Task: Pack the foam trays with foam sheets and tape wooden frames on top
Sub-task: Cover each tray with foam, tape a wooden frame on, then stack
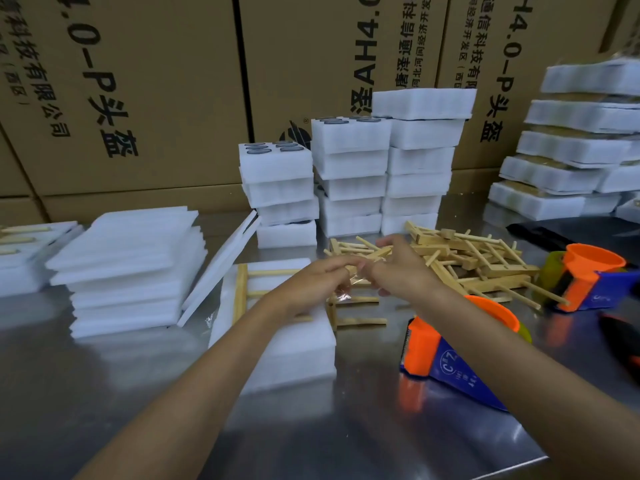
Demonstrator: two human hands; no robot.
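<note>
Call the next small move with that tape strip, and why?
Probably lower the clear tape strip and press it across the wooden frame onto the foam tray: both hands, left and right, pinch it just above the frame.

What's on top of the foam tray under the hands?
A wooden frame lies flat on the foam tray, its rungs running right. Both forearms cover its right end, so the clear tape and any fastening there can't be seen.
</note>
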